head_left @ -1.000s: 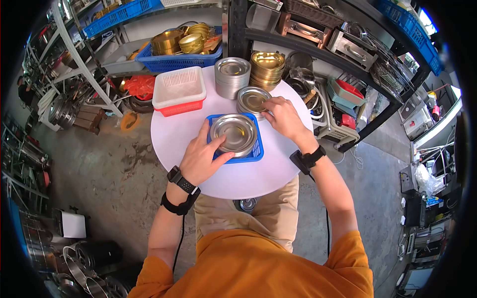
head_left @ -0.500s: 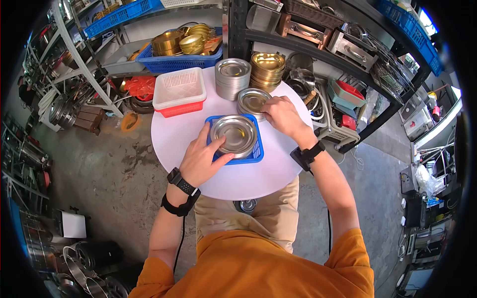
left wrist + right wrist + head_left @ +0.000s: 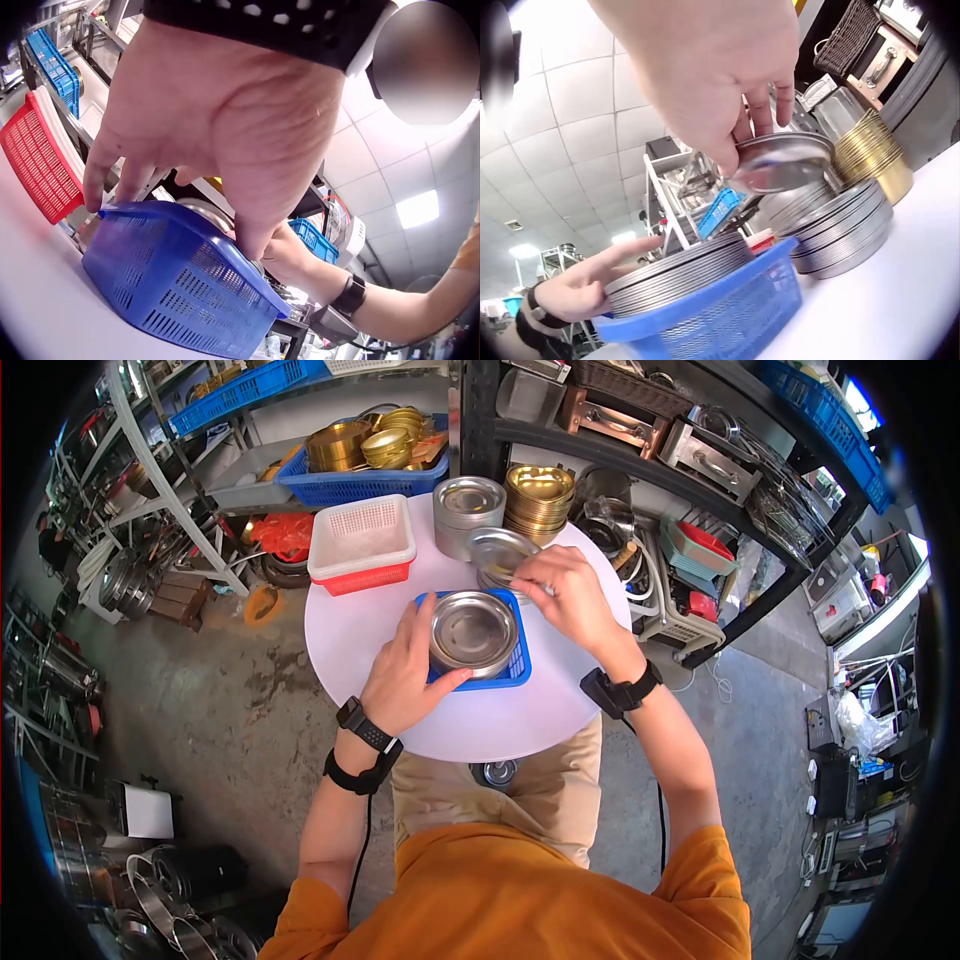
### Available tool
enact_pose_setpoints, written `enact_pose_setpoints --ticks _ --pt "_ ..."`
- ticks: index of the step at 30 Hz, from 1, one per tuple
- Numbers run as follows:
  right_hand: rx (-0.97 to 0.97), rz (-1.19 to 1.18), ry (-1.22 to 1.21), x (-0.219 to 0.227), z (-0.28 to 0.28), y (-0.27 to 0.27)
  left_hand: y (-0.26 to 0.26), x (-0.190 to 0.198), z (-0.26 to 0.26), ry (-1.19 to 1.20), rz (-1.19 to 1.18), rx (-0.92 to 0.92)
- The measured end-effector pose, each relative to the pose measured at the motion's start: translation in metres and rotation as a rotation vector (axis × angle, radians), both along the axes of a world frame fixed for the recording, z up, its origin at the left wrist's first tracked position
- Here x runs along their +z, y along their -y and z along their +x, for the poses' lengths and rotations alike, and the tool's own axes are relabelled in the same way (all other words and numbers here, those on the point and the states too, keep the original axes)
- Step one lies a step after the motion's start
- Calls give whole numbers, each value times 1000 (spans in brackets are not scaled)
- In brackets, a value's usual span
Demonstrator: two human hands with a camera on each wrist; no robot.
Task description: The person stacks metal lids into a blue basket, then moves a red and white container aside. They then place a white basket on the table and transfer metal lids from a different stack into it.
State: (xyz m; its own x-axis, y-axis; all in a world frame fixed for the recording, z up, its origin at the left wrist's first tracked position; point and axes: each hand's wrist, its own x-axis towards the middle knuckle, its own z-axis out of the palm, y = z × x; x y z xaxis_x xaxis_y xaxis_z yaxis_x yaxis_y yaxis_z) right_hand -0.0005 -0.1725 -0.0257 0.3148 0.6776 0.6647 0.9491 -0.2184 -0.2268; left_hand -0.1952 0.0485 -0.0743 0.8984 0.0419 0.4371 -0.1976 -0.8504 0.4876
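Observation:
My right hand (image 3: 570, 600) pinches the rim of a round steel plate (image 3: 490, 548). That plate is tilted and raised over a short stack of steel plates (image 3: 847, 236). Closer to my body, another stack of steel plates (image 3: 474, 632) sits inside a small blue plastic basket (image 3: 523, 668). My left hand (image 3: 395, 680) rests at the left side of this stack and basket, its fingers extended and the thumb spread along the near edge. In the right wrist view the basketed stack (image 3: 679, 277) rises above the blue rim.
At the back of the round white table (image 3: 345, 650) stand a taller silver stack (image 3: 468, 525) and a stack of gold dishes (image 3: 535, 510). A white basket nested in a red one (image 3: 361, 550) is at the back left. Shelving (image 3: 640, 465) loaded with metalware is beyond.
My right hand has lifted a plate off the short stack and tilted it. My left fingers have shifted from over the top plate to the stack's left side.

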Motion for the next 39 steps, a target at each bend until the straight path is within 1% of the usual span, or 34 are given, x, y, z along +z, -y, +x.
enact_pose_setpoints --ticks 1,3,4,5,7,8,10,12,14,15,17,18,19,21,22,24,25,27,28,30,39 --pt "-1 -1 -1 5 -8 0 -1 0 1 15 -16 -20" --pt "172 -26 100 10 -23 0 0 2 1 -4 -43 -12" --pt "188 -38 146 7 -30 -1 0 2 1 -24 -70 -3" --pt "188 -37 145 4 -34 0 -1 1 1 -24 -69 -4" --pt "278 -122 155 -1 -43 1 -2 0 1 50 -51 -32" --pt "292 -182 142 -3 -46 2 -2 1 0 49 -51 -33" --pt "311 -153 116 1 -47 2 0 8 -4 -46 47 -18" --pt "330 -124 90 3 -43 3 -3 0 -2 -44 78 -22" --pt "181 -102 -34 0 -25 5 -5 -5 -1 -41 110 -26" --pt "181 -101 -34 -7 -12 7 -4 -4 -2 -52 102 -23" --pt "-74 -164 -81 -24 14 9 -3 -2 -2 -62 97 -20" --pt "-153 -235 -104 -26 19 10 -3 -2 -2 -57 78 -24" --pt "-154 -234 -103 -31 26 10 -3 -2 -2 -52 60 -29" --pt "-145 -292 -7 -37 36 10 -3 -3 0 -57 62 -28" --pt "-147 -290 -7 -39 37 9 -4 -3 0 -63 64 -25" --pt "-159 -393 37 -42 40 8 -3 -2 -1 -60 62 -28" --pt "-158 -392 37 -43 41 8 -4 -2 -2 -57 59 -29" --pt "-170 -427 119 -44 44 6 -4 -4 -2 -63 56 -27" --pt "-169 -427 117 -43 45 6 -4 -4 -2 -68 54 -28" --pt "-166 -513 210 -38 47 6 -4 -4 -2 -74 61 -22" --pt "-140 -439 97 -24 38 7 -3 -1 -2 -96 73 -4"
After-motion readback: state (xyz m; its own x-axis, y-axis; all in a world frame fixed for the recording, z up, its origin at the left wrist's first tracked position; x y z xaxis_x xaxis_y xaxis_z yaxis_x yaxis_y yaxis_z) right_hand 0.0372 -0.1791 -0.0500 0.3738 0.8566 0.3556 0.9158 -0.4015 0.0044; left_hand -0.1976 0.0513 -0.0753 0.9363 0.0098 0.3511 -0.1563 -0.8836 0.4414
